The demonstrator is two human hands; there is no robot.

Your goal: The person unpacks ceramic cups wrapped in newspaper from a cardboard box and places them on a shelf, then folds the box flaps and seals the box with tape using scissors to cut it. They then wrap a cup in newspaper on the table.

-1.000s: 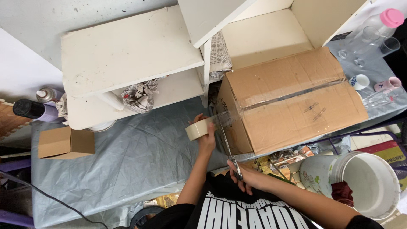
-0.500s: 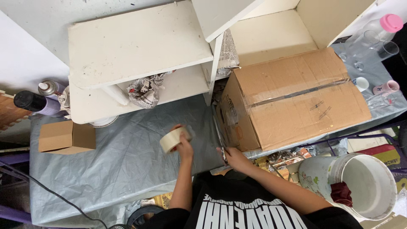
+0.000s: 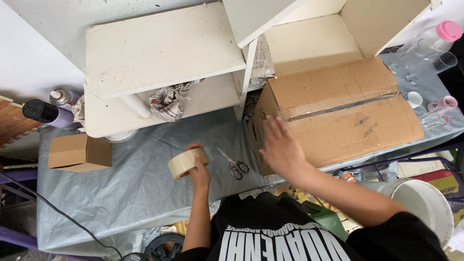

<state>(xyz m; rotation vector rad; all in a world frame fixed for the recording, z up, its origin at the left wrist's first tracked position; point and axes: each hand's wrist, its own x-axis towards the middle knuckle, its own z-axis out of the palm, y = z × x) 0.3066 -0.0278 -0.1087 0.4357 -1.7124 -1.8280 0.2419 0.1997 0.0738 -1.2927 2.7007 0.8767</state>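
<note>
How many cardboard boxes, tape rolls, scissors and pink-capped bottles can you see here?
Cardboard boxes: 2, the big taped box under the right hand and a small box.
Tape rolls: 1, the roll in the left hand.
Scissors: 1, lying on the grey cloth.
Pink-capped bottles: 2, a tall one and a small one.
Total: 6

The right hand point(image 3: 280, 147) is motion-blurred over the taped cardboard box point(image 3: 338, 113), while the white bucket point(image 3: 425, 208) is cut off at the right edge.
</note>
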